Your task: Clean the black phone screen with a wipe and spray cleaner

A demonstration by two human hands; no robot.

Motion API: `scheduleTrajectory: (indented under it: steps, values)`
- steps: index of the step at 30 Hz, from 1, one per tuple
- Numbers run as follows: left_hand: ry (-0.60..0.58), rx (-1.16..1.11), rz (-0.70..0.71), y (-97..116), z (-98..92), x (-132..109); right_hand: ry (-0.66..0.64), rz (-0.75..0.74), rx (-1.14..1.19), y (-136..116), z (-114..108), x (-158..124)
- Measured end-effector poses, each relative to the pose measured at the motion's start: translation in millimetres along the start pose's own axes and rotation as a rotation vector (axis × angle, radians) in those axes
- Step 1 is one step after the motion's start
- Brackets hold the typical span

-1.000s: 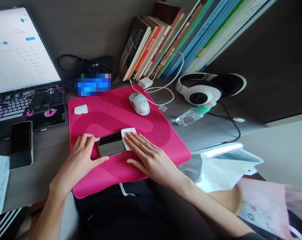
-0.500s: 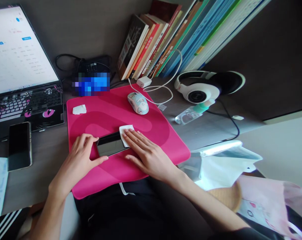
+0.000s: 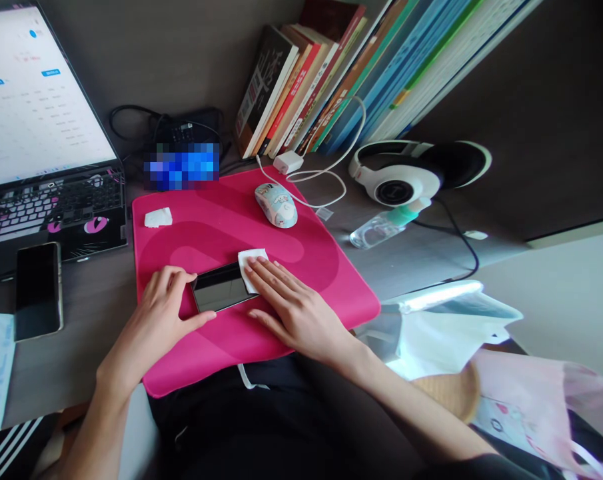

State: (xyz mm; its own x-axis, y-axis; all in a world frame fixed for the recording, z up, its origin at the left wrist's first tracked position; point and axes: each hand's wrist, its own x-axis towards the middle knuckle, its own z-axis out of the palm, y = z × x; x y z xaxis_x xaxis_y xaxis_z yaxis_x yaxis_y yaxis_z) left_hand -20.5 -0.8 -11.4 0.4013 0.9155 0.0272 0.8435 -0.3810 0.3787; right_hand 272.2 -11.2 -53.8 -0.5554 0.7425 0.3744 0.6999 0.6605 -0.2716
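Note:
A black phone [image 3: 221, 288] lies screen up on the pink desk mat [image 3: 206, 353]. My left hand [image 3: 156, 313] steadies its left end, thumb at the near edge and a fingertip at the far corner. A folded white tissue [image 3: 246, 270] rests across the right part of the screen. Over it my right hand [image 3: 294, 303] lies flat, fingers stretched out and pressing down, with the thumb apart on the mat. The phone's right end is hidden beneath this hand. Another small white tissue [image 3: 158, 217] sits at the mat's upper left.
A mouse [image 3: 276, 205] and a charger with a white cable [image 3: 288, 162] are behind my hands. To the right are a clear spray bottle [image 3: 381, 227] and headphones [image 3: 396, 180]. At left stand a laptop [image 3: 46, 133] and a second phone [image 3: 38, 291]. Books [image 3: 301, 87] line the back.
The camera view has shifted very slightly. Both hands, the phone and the tissue keep the same positions.

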Motion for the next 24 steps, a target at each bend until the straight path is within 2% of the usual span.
scheduleTrajectory:
  steps: [24]
  values:
    - [-0.008, 0.02, 0.005, 5.2, -2.8, 0.9, 0.002, 0.01, 0.041, -0.3, -0.9, 0.3]
